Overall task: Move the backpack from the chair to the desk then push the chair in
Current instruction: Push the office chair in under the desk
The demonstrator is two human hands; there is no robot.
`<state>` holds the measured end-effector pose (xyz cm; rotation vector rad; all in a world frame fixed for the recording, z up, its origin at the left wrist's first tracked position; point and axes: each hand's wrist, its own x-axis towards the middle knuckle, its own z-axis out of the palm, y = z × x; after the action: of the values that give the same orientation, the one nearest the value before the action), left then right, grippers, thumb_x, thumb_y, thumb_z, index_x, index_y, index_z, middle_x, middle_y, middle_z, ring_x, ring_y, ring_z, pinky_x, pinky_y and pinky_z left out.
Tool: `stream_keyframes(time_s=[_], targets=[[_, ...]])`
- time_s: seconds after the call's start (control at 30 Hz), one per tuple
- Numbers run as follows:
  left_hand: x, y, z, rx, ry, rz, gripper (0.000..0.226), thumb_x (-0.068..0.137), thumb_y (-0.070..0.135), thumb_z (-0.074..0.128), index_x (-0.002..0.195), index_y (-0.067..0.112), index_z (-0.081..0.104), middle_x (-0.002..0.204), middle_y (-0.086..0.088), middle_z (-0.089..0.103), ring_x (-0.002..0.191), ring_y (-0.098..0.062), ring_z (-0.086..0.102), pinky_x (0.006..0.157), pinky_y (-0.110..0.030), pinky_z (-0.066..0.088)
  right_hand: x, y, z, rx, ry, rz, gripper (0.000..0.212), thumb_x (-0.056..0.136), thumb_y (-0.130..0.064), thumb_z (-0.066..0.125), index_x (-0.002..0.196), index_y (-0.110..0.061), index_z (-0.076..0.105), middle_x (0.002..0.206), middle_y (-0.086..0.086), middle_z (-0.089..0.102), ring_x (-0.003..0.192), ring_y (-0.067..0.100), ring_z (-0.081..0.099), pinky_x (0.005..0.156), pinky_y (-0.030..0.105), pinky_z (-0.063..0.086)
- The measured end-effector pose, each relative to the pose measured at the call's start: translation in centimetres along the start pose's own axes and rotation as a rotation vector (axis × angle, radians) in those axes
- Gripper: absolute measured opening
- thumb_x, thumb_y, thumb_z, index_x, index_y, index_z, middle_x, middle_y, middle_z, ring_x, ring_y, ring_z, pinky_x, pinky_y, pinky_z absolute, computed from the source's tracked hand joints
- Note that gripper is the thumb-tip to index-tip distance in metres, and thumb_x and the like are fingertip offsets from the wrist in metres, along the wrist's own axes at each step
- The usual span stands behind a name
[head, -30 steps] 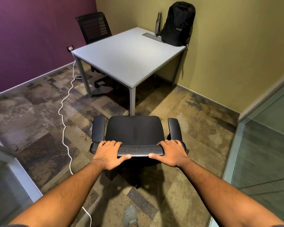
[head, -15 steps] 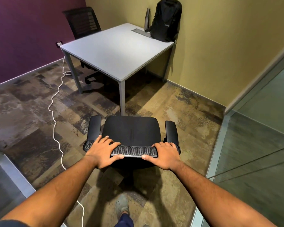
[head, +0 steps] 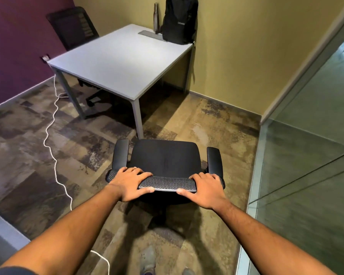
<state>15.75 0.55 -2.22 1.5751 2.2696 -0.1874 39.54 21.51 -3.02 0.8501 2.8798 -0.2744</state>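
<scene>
The black backpack (head: 180, 20) stands upright on the far right corner of the white desk (head: 119, 58), leaning against the yellow wall. A black office chair (head: 165, 157) with two armrests stands on the carpet just in front of the desk's near corner leg, its seat bare. My left hand (head: 130, 183) grips the left end of the chair's mesh backrest top, thumb underneath. Over at the backrest's right end, my right hand (head: 206, 190) holds on the same way.
A dark bottle (head: 157, 16) stands beside the backpack. A second black chair (head: 74, 26) sits behind the desk by the purple wall. A white cable (head: 52, 139) snakes across the carpet on the left. A glass partition (head: 306, 155) runs along the right.
The chair and both hands have moved closer to the desk and slightly right. The desk looms larger in view. Both grips on the backrest are unchanged.
</scene>
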Motion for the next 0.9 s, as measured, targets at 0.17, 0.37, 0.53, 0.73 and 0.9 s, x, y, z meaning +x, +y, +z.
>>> stream_keyframes(time_s=[0.17, 0.37, 0.53, 0.73, 0.9], targets=[[1.7, -0.9, -0.7, -0.007, 0.012, 0.051, 0.086, 0.081, 0.089, 0.01, 0.15, 0.044, 0.03, 0.148, 0.003, 0.047, 0.139, -0.021, 0.039, 0.113, -0.049, 0.026, 0.6, -0.2, 0.2, -0.004, 0.032, 0.082, 0.099, 0.07, -0.106, 0.021, 0.124, -0.035, 0.063, 0.117, -0.012, 0.067, 0.117, 0.014, 0.06, 0.106, 0.04, 0.034], [4.6, -1.4, -2.0, -0.016, -0.01, 0.104, 0.082, 0.081, 0.089, 0.013, 0.149, 0.047, 0.028, 0.148, 0.002, 0.048, 0.137, -0.025, 0.043, 0.114, -0.056, 0.021, 1.4, 0.1, -0.3, 0.015, 0.076, 0.162, 0.096, 0.07, -0.106, 0.026, 0.125, -0.038, 0.064, 0.115, -0.015, 0.067, 0.117, 0.01, 0.061, 0.108, 0.038, 0.034], [6.8, -1.4, -2.9, -0.032, -0.052, 0.13, 0.084, 0.079, 0.091, 0.013, 0.15, 0.048, 0.027, 0.149, 0.004, 0.047, 0.138, -0.026, 0.042, 0.117, -0.067, 0.01, 2.0, 0.7, -0.4, 0.065, 0.04, 0.239, 0.101, 0.069, -0.106, 0.028, 0.135, -0.037, 0.061, 0.129, -0.01, 0.064, 0.13, 0.014, 0.053, 0.119, 0.046, 0.022], [9.9, -0.8, -3.9, -0.079, -0.039, 0.114, 0.087, 0.073, 0.098, 0.013, 0.146, 0.054, 0.029, 0.149, 0.009, 0.046, 0.138, -0.025, 0.041, 0.113, -0.074, 0.003, 3.5, 2.8, -0.8, 0.082, 0.012, 0.307, 0.11, 0.068, -0.107, 0.021, 0.143, -0.035, 0.055, 0.145, -0.005, 0.057, 0.141, 0.019, 0.043, 0.124, 0.053, 0.015], [12.3, 0.8, -5.3, -0.114, -0.031, 0.045, 0.092, 0.069, 0.101, 0.016, 0.145, 0.053, 0.034, 0.151, 0.012, 0.044, 0.142, -0.024, 0.035, 0.105, -0.082, -0.01, 5.1, 5.0, -2.3, 0.033, -0.009, 0.269, 0.11, 0.071, -0.103, 0.016, 0.146, -0.032, 0.052, 0.144, 0.0, 0.054, 0.141, 0.022, 0.041, 0.122, 0.055, 0.017]])
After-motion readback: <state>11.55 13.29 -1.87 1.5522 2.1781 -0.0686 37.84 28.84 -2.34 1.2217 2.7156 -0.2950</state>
